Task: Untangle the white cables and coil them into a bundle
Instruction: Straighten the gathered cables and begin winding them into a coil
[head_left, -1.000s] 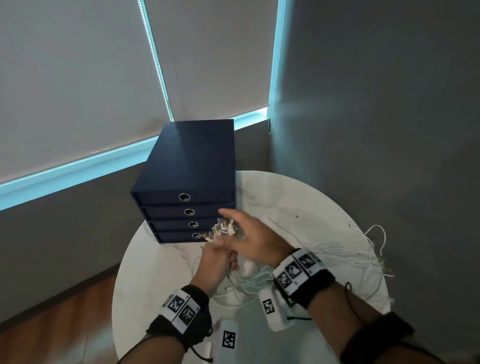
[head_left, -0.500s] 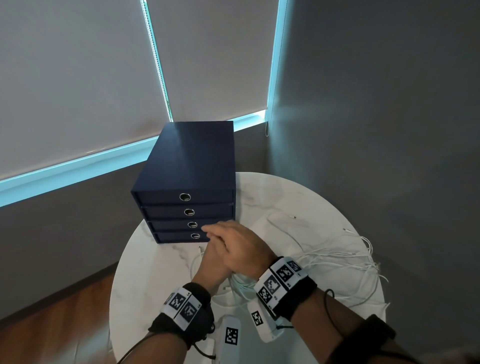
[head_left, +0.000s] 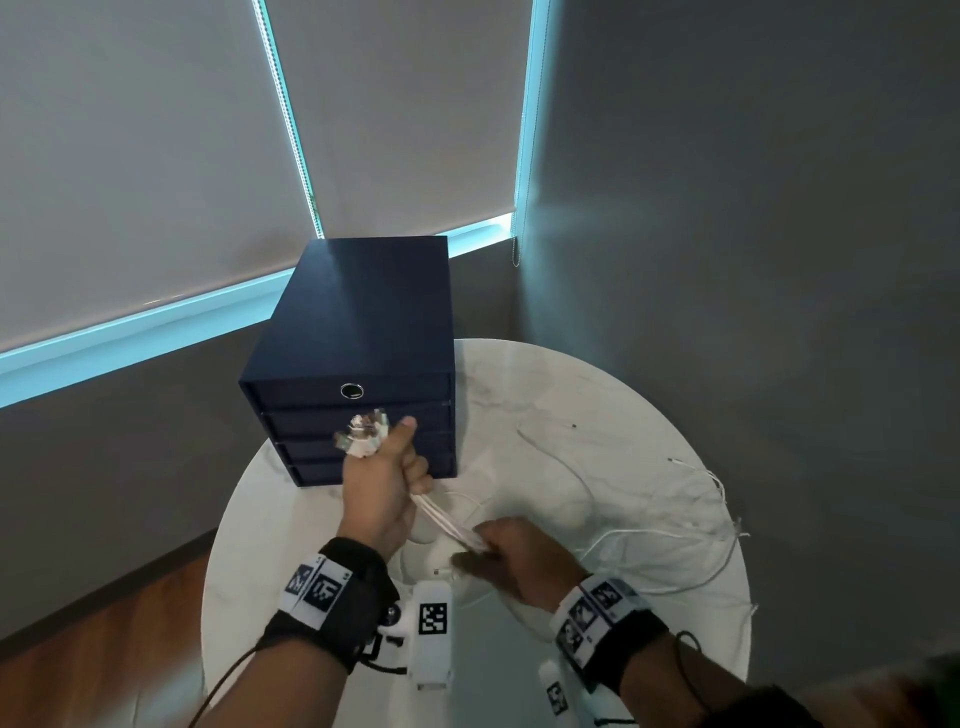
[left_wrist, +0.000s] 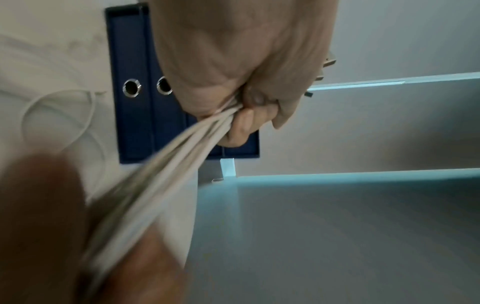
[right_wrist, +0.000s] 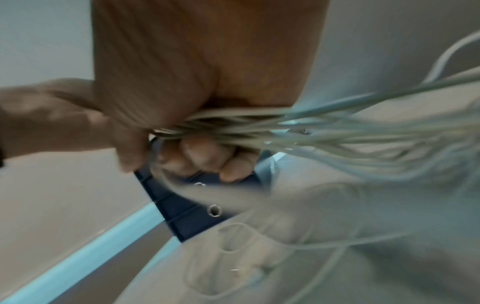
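Left hand (head_left: 382, 488): grip closed around a bunch of white cables (head_left: 449, 525), plug ends (head_left: 361, 434) sticking out above the fist. Right hand (head_left: 519, 558): grip closed on the same bunch lower down, strands taut between the two. Loose cable ends (head_left: 675, 525) trail rightward over the round white worktop (head_left: 597, 415). Navy drawer box (head_left: 358, 332) stands behind.

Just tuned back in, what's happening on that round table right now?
A person is gathering thin white cables over the round white marble table. The left hand grips the bunch with the connector ends sticking out above the fist, in front of the dark blue drawer box. The right hand grips the same bunch lower down. The loose cable tails lie spread toward the table's right edge, not yet coiled.
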